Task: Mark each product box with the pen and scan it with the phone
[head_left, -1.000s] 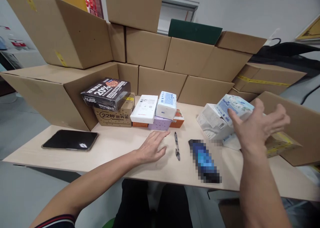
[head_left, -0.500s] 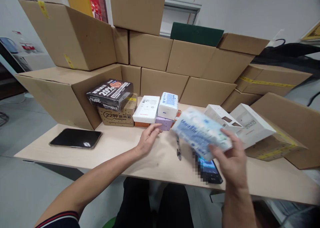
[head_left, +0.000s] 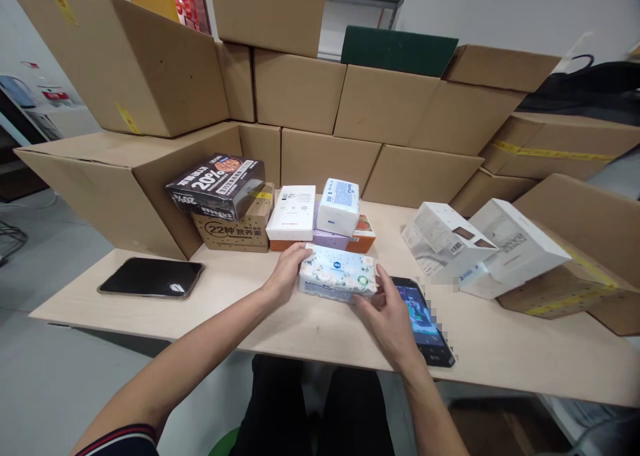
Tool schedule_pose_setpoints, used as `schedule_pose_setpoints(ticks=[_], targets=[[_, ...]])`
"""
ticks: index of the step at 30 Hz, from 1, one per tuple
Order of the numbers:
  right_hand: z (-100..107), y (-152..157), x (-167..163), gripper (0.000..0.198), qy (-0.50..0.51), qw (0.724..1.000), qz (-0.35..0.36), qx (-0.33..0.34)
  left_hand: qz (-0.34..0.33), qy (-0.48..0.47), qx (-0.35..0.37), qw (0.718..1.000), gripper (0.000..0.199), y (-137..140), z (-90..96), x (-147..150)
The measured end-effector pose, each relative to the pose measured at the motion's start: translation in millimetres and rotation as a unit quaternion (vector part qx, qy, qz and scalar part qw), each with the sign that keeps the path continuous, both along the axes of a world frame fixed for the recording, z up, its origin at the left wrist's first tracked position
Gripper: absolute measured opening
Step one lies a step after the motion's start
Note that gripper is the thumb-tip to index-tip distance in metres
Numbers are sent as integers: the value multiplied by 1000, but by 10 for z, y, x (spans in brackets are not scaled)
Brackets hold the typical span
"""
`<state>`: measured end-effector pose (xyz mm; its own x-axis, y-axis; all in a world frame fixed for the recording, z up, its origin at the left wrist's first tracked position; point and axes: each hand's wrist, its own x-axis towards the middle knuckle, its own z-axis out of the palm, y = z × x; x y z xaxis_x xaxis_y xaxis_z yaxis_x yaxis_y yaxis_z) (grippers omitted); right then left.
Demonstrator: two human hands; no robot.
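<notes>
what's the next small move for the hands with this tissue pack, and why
Probably raise the tissue pack slightly and ease it forward onto the white pack: the left hand and right hand hold its two ends, the white pack stands just beyond it on the purple box, and nothing lies on the white pack's top.

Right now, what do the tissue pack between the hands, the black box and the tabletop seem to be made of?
Tissue pack: probably thin plastic film with a slight sheen, judging by its soft, rounded edges and printed skin.
Black box: likely printed card, fairly glossy, given its flat faces and light reflections.
Tabletop: pale and smooth, perhaps wood or laminate; the view leaves that open.
</notes>
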<state>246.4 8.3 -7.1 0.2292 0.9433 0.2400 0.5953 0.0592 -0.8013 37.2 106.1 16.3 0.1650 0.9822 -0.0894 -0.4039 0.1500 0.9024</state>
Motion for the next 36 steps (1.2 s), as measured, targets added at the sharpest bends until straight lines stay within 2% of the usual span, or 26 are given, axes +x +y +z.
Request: schedule_pose_setpoints(ticks=[4,9,12,16,18,21,23,25,26,27,29,33,36], targets=[[17,-15,-23,66,51,998,40,-8,20,10,28,999,26,-70,63,12],[-46,-17,-38,61,128,986,105,34,101,27,82,991,25,-80,88,-31],[-128,-21,3,53,169,979,105,32,139,44,104,984,28,-55,87,-61],[-158,-49,46,39,190,979,74,8,153,85,117,978,34,-41,108,-61],[-120,-70,34,33,171,984,43,3,140,119,124,975,32,-43,138,-73],[-31,-98,-22,39,127,992,15,7,88,198,152,964,25,-46,208,-157],[19,-113,-65,45,107,994,22,-5,34,312,188,931,30,-45,257,-249],[42,-122,-98,48,115,992,35,-21,-40,419,211,882,42,-42,296,-334],[41,-125,-108,49,131,990,44,-23,-76,447,217,864,49,-39,311,-365],[32,-127,-115,49,151,987,55,-18,-104,451,220,859,53,-35,322,-385],[-6,-123,-123,49,198,977,73,7,-122,425,222,869,60,-23,335,-397],[-95,-92,-133,46,266,958,75,73,-34,316,210,925,64,7,343,-367],[-111,-73,-129,39,288,950,74,93,-3,281,212,936,66,18,344,-360]])
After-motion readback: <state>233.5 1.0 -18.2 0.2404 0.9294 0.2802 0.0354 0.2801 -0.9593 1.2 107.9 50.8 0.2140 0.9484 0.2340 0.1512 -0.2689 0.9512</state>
